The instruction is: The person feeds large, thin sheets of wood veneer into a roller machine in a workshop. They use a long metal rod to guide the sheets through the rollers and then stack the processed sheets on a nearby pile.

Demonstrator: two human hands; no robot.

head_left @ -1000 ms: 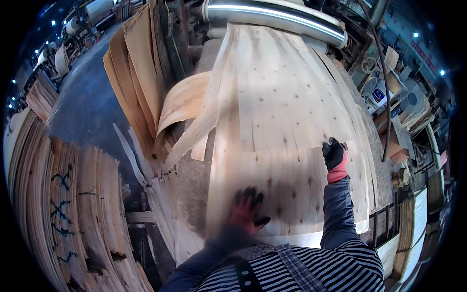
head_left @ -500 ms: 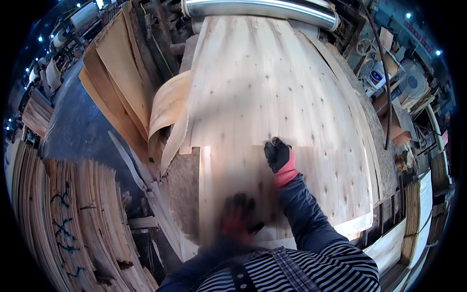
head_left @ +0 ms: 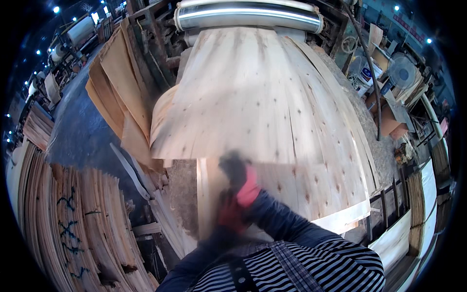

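Observation:
A large pale wood veneer sheet (head_left: pixel 233 102) with dark knots lies in front of me, its near edge crossing just beyond my hands. My right hand (head_left: pixel 237 173), in a black and pink-red glove, is at that edge; its fingers are blurred but appear closed on the sheet. Just below it, partly behind the right wrist, is my left hand (head_left: pixel 230 212) in a similar glove, too smeared to show its fingers. Under the upper sheet lies another knotted veneer sheet (head_left: pixel 311 187), and a lighter strip (head_left: pixel 203 190) shows left of my hands.
A shiny metal roller (head_left: pixel 248 19) spans the far end. Brown veneer sheets (head_left: pixel 121 78) lean at the far left, and stacked veneers (head_left: pixel 92 219) stand at the near left. On the right are a fan (head_left: pixel 402 70), a dark hanging hose (head_left: pixel 372 73) and a cardboard box (head_left: pixel 391 121).
The upper veneer sheet has shifted left, covering most of the curled piece beside it. My right hand moved left with its edge, coming close to my left hand. The view shifted slightly.

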